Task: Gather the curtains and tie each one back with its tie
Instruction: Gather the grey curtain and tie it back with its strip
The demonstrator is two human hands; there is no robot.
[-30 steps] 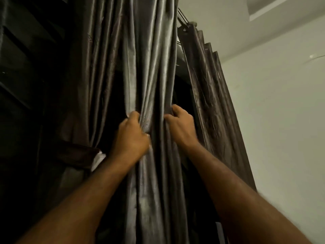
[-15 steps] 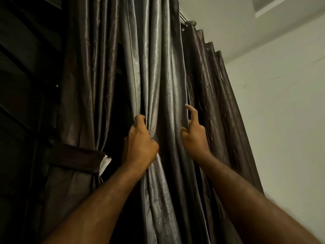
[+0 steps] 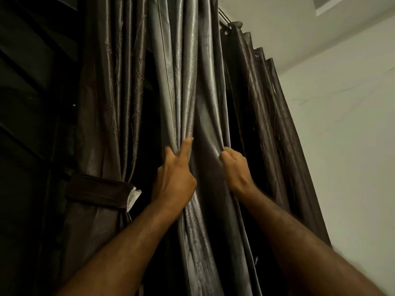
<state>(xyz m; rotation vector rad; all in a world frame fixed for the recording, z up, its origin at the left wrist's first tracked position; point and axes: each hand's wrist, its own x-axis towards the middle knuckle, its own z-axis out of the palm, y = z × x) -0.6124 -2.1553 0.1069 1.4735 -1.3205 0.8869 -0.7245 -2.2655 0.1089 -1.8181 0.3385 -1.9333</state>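
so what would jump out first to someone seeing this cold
Dead centre, the left hand grips a bunch of folds of the shiny grey curtain, while the right hand grips that curtain's right edge. At left, a brown curtain is already cinched by a dark tie band. A pale wall fills the right side.

1. your left hand (image 3: 174, 178) is raised, its back toward you, and grips a bunch of the grey curtain (image 3: 188, 82).
2. your right hand (image 3: 236, 169) is up beside it, slightly apart, with its fingers hooked over the same curtain's edge.
3. your left forearm (image 3: 128, 242) and right forearm (image 3: 299, 242) are bare and converge upward.
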